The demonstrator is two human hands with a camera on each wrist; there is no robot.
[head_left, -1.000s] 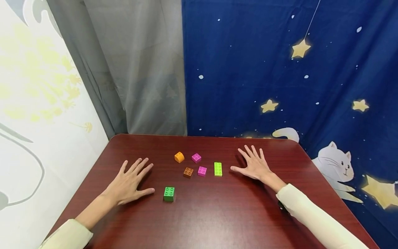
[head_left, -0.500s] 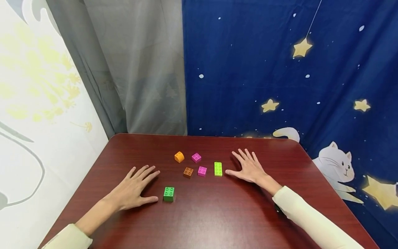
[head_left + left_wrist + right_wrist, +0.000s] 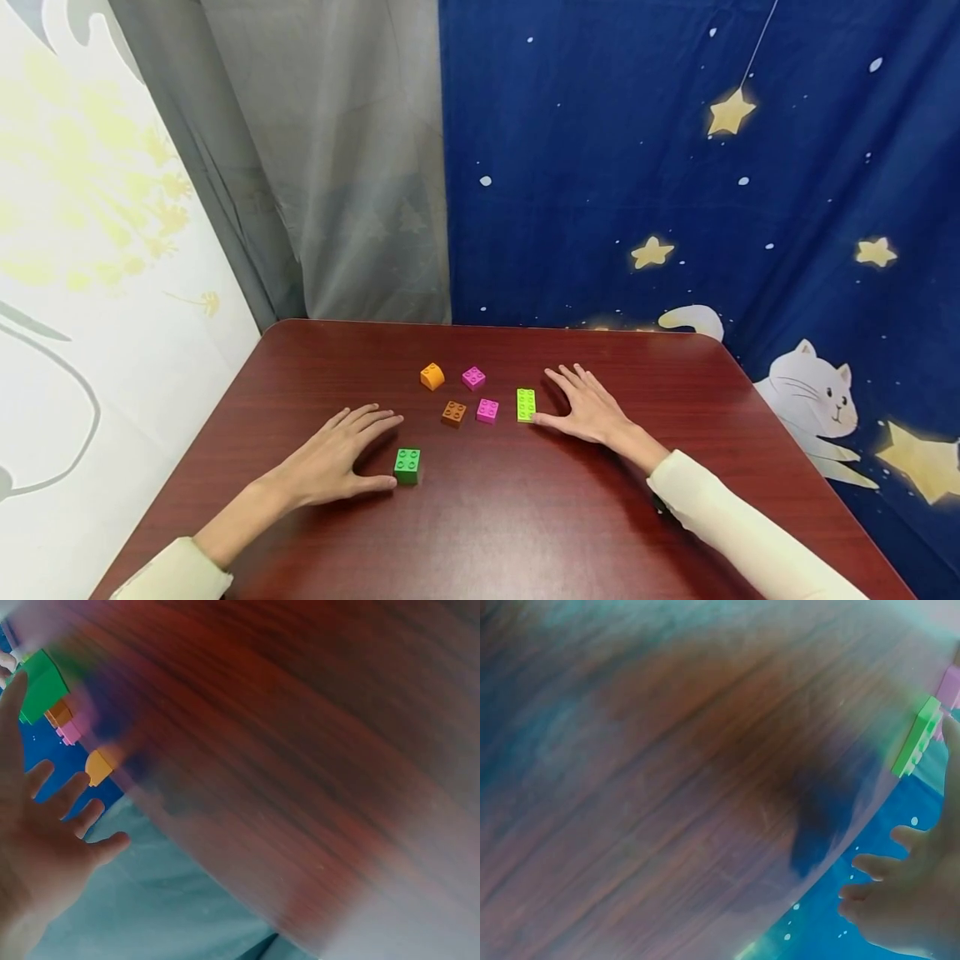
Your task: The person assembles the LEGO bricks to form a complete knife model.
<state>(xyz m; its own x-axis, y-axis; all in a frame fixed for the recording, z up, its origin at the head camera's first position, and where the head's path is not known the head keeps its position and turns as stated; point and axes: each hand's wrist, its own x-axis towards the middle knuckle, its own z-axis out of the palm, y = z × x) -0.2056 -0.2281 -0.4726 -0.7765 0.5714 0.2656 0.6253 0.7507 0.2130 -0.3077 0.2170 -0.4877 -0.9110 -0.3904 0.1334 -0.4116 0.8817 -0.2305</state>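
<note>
My left hand (image 3: 333, 462) is spread just left of a green square building brick (image 3: 407, 466), its thumb tip right at the brick's near left side. In the left wrist view the thumb overlaps the green brick (image 3: 43, 686). On the other side, my right hand (image 3: 588, 408) has its fingers extended beside a lime-green long brick (image 3: 526, 405). The right thumb tip overlaps that brick's near right corner in the head view. The right wrist view has the lime brick (image 3: 918, 738) close to the thumb. Neither hand holds anything.
Between the hands lie a brown brick (image 3: 453, 412), two magenta bricks, one nearer (image 3: 487, 410) and one farther (image 3: 473, 378), and an orange curved-top brick (image 3: 432, 377). The dark red table (image 3: 510, 533) ends at a grey curtain (image 3: 367, 167) and a blue starry curtain (image 3: 600, 167).
Both hands have moved inward: the left to the right toward the green brick, the right to the left up to the lime brick. The bricks have stayed in place.
</note>
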